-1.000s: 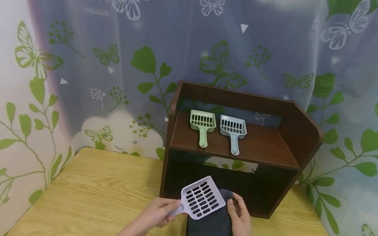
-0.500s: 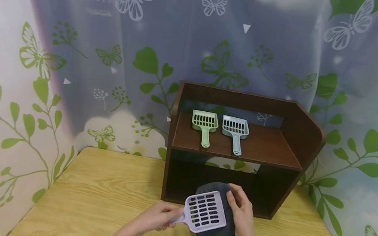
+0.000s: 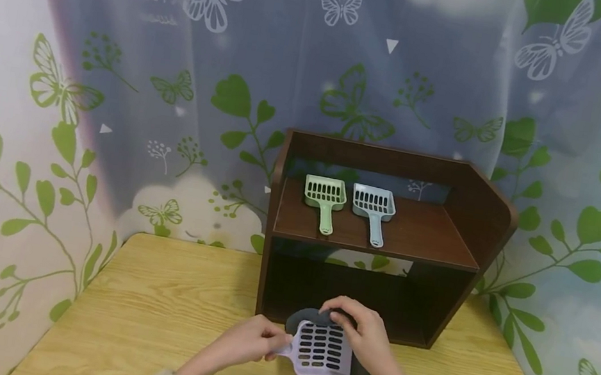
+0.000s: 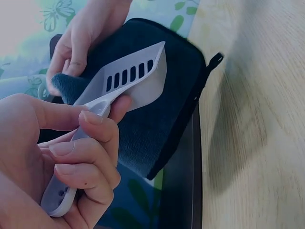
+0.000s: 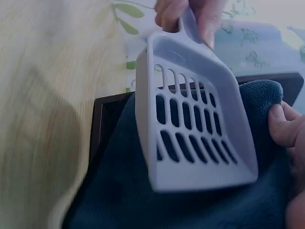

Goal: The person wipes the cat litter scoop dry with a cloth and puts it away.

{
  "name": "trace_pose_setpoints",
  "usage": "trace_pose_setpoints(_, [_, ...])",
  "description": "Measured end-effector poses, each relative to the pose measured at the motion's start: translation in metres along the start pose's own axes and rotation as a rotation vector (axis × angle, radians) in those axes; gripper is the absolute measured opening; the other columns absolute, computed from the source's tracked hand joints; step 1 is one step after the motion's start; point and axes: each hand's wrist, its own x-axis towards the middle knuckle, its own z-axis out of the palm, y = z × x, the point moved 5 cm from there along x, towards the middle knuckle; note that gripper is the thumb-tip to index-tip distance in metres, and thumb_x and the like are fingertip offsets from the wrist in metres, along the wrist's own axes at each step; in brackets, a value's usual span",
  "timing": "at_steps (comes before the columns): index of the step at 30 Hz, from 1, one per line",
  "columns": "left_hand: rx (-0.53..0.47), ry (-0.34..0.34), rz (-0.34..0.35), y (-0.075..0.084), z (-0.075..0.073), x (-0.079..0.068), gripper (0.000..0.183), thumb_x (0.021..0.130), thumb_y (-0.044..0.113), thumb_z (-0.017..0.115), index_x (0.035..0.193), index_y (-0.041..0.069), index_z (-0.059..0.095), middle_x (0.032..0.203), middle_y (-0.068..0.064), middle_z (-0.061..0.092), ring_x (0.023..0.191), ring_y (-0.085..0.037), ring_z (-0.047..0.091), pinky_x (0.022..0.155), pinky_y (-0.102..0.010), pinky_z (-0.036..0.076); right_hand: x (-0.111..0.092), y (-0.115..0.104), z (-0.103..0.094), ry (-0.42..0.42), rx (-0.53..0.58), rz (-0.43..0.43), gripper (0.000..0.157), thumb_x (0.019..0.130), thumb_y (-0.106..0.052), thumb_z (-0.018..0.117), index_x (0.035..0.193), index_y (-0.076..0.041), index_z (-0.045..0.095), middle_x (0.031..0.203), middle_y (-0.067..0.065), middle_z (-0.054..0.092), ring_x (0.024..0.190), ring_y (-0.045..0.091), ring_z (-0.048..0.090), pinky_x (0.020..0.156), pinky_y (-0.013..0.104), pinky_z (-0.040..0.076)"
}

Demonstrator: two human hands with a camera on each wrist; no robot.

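Observation:
A lilac litter scoop [image 3: 328, 373] with a slotted bed is held up over the table. My left hand [image 3: 253, 341] grips its handle, fingers curled round it in the left wrist view. Behind and under the scoop hangs a dark cloth [image 4: 181, 62] with a black edge and a small loop. My right hand [image 3: 364, 334] pinches the cloth near its upper edge, where a fold of it [image 5: 259, 93] bunches beside the scoop's side wall. The scoop hides much of the cloth in the head view.
A dark brown two-tier shelf [image 3: 466, 212] stands behind the hands. On its upper board lie a green scoop [image 3: 326, 207] and a blue scoop [image 3: 375, 215], handles toward me. The wooden table [image 3: 173, 298] stretches out to both sides. A printed curtain hangs behind.
The cloth has shifted from lying behind the scoop's right side to covering more of its back and left. My right hand has moved left along it. The scoop's bed has turned more square to me.

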Motion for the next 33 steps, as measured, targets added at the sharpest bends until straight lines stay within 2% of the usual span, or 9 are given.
trace_pose_setpoints(4, [0.023,-0.001,0.001,0.003,0.001,0.001,0.043,0.102,0.032,0.057,0.066,0.009,0.062,0.058,0.006,0.051,0.049,-0.007,0.035,0.047,-0.021,0.028,0.006,-0.014,0.006,-0.006,-0.102,-0.085,0.025,0.096,-0.007,0.067,0.103,-0.031,0.070,0.103,-0.017,0.069,0.095,0.005,0.066,0.078,0.031,0.057])
trace_pose_setpoints(9, [0.055,0.005,0.018,0.006,0.003,0.002,0.043,0.101,0.032,0.058,0.063,0.012,0.063,0.055,0.007,0.051,0.047,-0.007,0.037,0.046,-0.022,0.028,0.009,-0.029,0.019,-0.027,-0.197,-0.230,0.022,0.094,-0.008,0.068,0.103,-0.027,0.070,0.101,-0.014,0.070,0.089,0.006,0.065,0.071,0.028,0.055])
trace_pose_setpoints(12, [0.056,0.014,0.017,0.005,0.004,0.003,0.043,0.100,0.032,0.059,0.062,0.013,0.063,0.054,0.007,0.051,0.046,-0.006,0.036,0.045,-0.022,0.027,0.009,-0.031,0.021,-0.040,-0.202,-0.242,0.021,0.095,-0.008,0.068,0.104,-0.027,0.070,0.102,-0.014,0.070,0.090,0.006,0.064,0.072,0.027,0.055])
trace_pose_setpoints(17, [0.036,0.036,0.040,0.002,0.003,0.003,0.043,0.101,0.032,0.060,0.064,0.011,0.064,0.056,0.005,0.053,0.047,-0.005,0.037,0.045,-0.021,0.028,0.008,-0.019,0.010,-0.032,-0.120,-0.131,0.021,0.096,-0.008,0.065,0.104,-0.028,0.070,0.103,-0.016,0.070,0.093,0.004,0.065,0.077,0.030,0.056])
trace_pose_setpoints(25, [-0.098,0.059,0.034,-0.004,-0.003,0.000,0.035,0.100,0.027,0.063,0.075,0.004,0.071,0.059,0.004,0.053,0.048,-0.004,0.033,0.045,-0.019,0.026,0.000,0.014,-0.012,0.039,0.040,0.009,0.021,0.100,-0.005,0.060,0.106,-0.023,0.071,0.103,-0.007,0.072,0.096,0.007,0.067,0.081,0.027,0.056])
trace_pose_setpoints(29, [-0.144,0.082,0.028,-0.005,-0.005,-0.001,0.031,0.099,0.026,0.064,0.084,0.001,0.075,0.059,0.003,0.054,0.050,-0.004,0.036,0.046,-0.018,0.027,-0.008,0.024,-0.016,0.127,0.112,0.075,0.018,0.101,-0.006,0.059,0.107,-0.018,0.071,0.104,-0.002,0.071,0.096,0.005,0.066,0.081,0.021,0.053])
trace_pose_setpoints(33, [-0.206,0.114,0.022,-0.006,-0.004,-0.001,0.029,0.098,0.023,0.065,0.089,-0.001,0.076,0.060,0.002,0.053,0.049,-0.004,0.037,0.046,-0.017,0.028,-0.015,0.030,-0.014,0.261,0.216,0.216,0.013,0.101,-0.006,0.060,0.110,-0.009,0.070,0.106,0.004,0.069,0.096,0.004,0.064,0.083,0.015,0.050])
